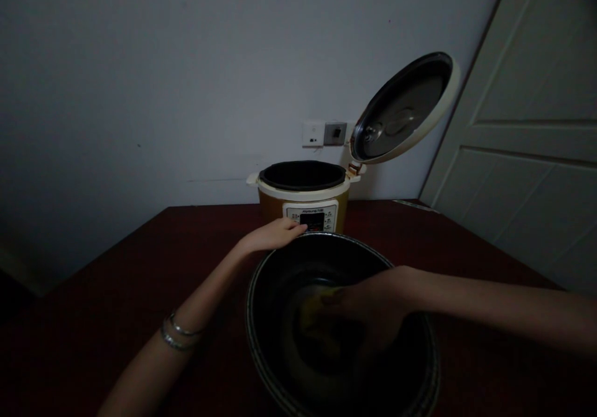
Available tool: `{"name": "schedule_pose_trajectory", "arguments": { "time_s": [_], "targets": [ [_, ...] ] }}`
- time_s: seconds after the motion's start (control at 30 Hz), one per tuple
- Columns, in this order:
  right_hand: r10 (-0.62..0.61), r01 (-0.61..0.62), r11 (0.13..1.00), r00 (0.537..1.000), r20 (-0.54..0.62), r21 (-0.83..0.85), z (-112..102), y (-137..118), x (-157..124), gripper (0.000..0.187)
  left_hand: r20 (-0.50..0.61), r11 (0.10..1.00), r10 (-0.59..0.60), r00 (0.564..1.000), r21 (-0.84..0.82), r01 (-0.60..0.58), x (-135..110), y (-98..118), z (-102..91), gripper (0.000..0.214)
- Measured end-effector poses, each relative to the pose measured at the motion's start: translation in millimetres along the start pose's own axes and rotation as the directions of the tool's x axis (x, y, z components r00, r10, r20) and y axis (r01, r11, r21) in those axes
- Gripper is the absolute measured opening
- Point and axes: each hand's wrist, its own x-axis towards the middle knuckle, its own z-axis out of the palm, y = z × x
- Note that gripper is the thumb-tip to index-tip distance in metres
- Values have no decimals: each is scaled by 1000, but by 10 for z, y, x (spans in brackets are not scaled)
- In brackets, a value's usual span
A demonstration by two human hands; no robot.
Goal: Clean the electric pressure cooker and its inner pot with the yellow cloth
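Observation:
A large round dark pot (pixel 321 256) with a pale-edged rim is in the lower middle of the head view, tipped toward me so its inside shows. My left hand (pixel 274 233) grips its far rim from the left; the fingers behind the rim are hidden. Inside the pot, my right hand (pixel 373 305) is closed on a crumpled yellow cloth (pixel 311 311) and presses it near the bottom. Dimness and blur hide most of the right fingers. Two silvery bangles (pixel 180 335) circle my left wrist.
Behind the pot stands a brown and white electric pressure cooker (pixel 265 206), its lid (pixel 403 109) raised to the right. It rests on a dark red table (pixel 163 261) against a pale wall with sockets (pixel 313 133). A panelled door (pixel 527 131) is at right.

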Motion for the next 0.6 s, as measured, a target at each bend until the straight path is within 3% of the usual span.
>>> {"name": "schedule_pose_trajectory", "arguments": {
  "time_s": [0.1,0.23,0.3,0.43,0.53,0.6],
  "targets": [
    [-54,54,998,998,-12,35,22,-21,-22,77,52,996,-1,999,-85,5,29,-9,78,51],
    [-160,163,986,984,77,-33,22,-64,134,76,-4,995,56,998,-87,-56,85,-44,170,46],
    [-207,214,974,975,86,-80,8,-79,275,65,-17,995,53,998,-84,-54,111,-72,192,44],
    [-302,294,933,953,-8,-206,-31,-62,564,33,-16,997,33,999,-74,-34,125,-92,199,42],
    [-285,255,931,955,-81,-262,-71,3,679,27,-3,996,26,1000,-83,-26,111,-77,195,42],
    [-176,122,946,971,-160,-299,-95,65,677,25,7,995,28,1000,-92,-28,105,-72,194,41]
  ]
}}
